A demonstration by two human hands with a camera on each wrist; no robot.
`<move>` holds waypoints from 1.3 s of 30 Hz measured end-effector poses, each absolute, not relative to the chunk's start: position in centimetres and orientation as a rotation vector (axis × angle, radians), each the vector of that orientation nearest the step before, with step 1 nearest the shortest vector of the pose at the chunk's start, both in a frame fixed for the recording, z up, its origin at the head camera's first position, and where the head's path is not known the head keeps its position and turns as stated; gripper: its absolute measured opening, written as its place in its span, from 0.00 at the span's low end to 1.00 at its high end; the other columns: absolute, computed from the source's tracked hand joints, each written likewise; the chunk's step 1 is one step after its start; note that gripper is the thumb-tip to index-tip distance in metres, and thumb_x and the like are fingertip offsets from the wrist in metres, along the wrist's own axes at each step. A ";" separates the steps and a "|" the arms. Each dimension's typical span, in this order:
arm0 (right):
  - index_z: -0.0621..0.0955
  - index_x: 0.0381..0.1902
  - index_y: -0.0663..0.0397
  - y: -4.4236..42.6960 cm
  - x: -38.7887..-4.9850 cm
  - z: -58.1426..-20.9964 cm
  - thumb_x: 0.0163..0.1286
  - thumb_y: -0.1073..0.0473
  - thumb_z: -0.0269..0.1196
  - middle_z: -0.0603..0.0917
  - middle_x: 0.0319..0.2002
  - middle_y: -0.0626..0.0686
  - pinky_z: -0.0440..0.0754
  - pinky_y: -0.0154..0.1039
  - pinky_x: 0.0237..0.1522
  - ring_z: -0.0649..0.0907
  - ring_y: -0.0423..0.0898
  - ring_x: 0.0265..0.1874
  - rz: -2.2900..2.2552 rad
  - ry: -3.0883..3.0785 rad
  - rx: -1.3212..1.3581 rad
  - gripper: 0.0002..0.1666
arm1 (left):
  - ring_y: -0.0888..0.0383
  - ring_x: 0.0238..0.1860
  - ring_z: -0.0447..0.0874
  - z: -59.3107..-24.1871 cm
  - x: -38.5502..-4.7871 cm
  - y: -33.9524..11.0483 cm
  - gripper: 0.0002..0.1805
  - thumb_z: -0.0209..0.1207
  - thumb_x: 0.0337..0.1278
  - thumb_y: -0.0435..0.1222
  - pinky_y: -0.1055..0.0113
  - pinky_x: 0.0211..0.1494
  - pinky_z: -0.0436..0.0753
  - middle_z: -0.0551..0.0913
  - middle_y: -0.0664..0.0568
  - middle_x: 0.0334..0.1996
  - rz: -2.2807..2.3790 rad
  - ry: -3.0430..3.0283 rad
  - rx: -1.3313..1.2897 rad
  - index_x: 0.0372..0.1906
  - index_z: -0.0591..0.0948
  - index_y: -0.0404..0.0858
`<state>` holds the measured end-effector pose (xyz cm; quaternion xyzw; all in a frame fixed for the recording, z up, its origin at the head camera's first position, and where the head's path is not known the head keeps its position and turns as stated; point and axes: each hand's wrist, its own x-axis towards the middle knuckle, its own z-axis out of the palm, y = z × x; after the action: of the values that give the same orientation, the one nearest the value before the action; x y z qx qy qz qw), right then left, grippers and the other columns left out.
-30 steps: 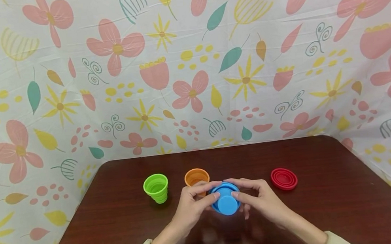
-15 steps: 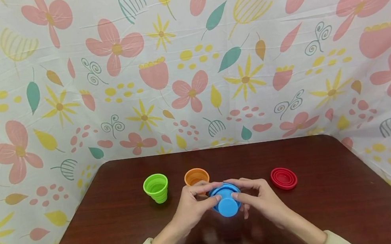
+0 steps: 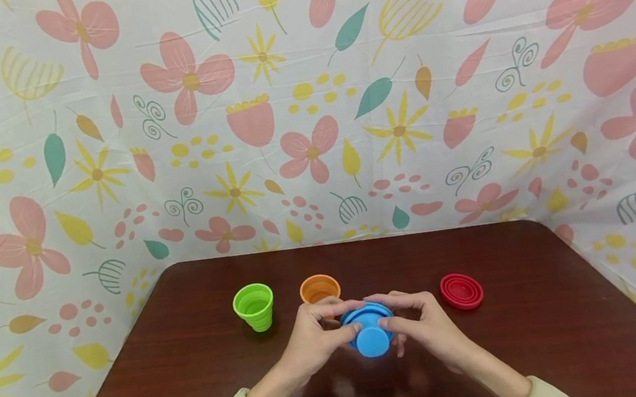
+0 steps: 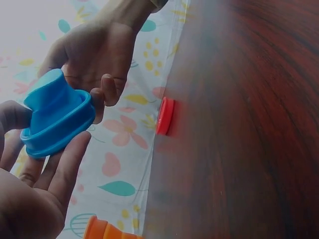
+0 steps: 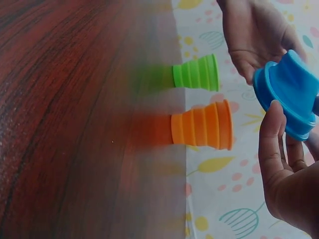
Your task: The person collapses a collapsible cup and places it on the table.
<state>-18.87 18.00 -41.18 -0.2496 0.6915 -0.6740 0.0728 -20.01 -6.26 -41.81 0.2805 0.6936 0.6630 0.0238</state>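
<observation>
Between both hands, above the table, is a blue collapsible cup [image 3: 372, 338], partly extended, its round base facing the head camera. My left hand [image 3: 322, 332] pinches it from the left, thumb on the base side and fingers along the rim. From the other side my right hand [image 3: 421, 323] grips it the same way. In the left wrist view the blue cup [image 4: 57, 117] shows its base pushed out of the wide rim rings and skewed. The right wrist view shows the blue cup [image 5: 289, 94] with several fingers beneath its rim.
An extended green collapsible cup [image 3: 254, 307] stands at the left. Beside it an orange cup [image 3: 319, 286] stands partly hidden behind my left hand. A flattened red cup [image 3: 461, 291] lies to the right on the dark wooden table [image 3: 207, 365]. A floral cloth [image 3: 307, 96] hangs behind.
The base of the blue cup has come further out of its rim and tips downward toward me. Both hands keep their hold, thumbs shifted slightly lower. The other cups have not moved.
</observation>
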 end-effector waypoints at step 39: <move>0.82 0.69 0.56 17.8 -18.5 -41.6 0.78 0.65 0.63 0.82 0.59 0.64 0.89 0.48 0.29 0.84 0.57 0.17 -2.047 2.239 -0.745 0.23 | 0.52 0.44 0.88 -42.3 -19.7 -6.4 0.24 0.61 0.68 0.27 0.54 0.44 0.91 0.80 0.37 0.50 2.157 1.940 0.905 0.68 0.80 0.31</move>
<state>-18.53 17.79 -41.59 -0.2385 0.7168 -0.6552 0.0090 -19.71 -6.45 -42.26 0.2974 0.6376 0.7088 0.0515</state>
